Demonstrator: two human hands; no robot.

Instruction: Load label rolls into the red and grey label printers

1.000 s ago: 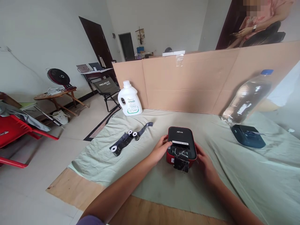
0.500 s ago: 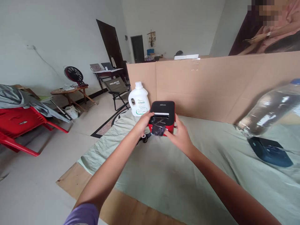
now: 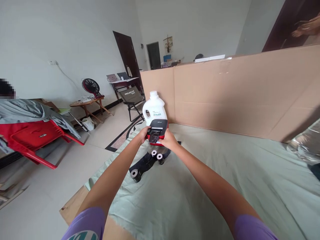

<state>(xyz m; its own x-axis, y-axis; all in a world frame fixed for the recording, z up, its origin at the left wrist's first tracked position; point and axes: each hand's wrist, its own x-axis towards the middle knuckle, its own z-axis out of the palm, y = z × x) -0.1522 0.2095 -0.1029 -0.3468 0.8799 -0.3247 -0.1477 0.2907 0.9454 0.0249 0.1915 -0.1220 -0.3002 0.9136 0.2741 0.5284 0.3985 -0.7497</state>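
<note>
My left hand (image 3: 143,134) and my right hand (image 3: 170,139) grip a black-topped red label printer (image 3: 159,124) from its two sides. Black shiny film (image 3: 154,136) hangs from the slot at its front. Right behind the printer stands a white detergent jug (image 3: 153,106), partly covered by it. On the cloth nearer to me lie several small black rolls with white cores, one roll (image 3: 135,175) at the left and another roll (image 3: 160,158) below the printer. Dark strips (image 3: 145,162) run between them.
A cardboard panel (image 3: 225,96) stands along the back of the green cloth (image 3: 200,200). At the right edge lies a clear plastic bottle (image 3: 305,140). Beyond the left side are a red chair (image 3: 37,136), a folding chair (image 3: 131,96) and a fan (image 3: 91,87). Another person's hand (image 3: 306,28) shows at upper right.
Both hands have carried the printer left, in front of the jug, which it now partly hides. The black rolls and strips have come into view. The camera has turned left.
</note>
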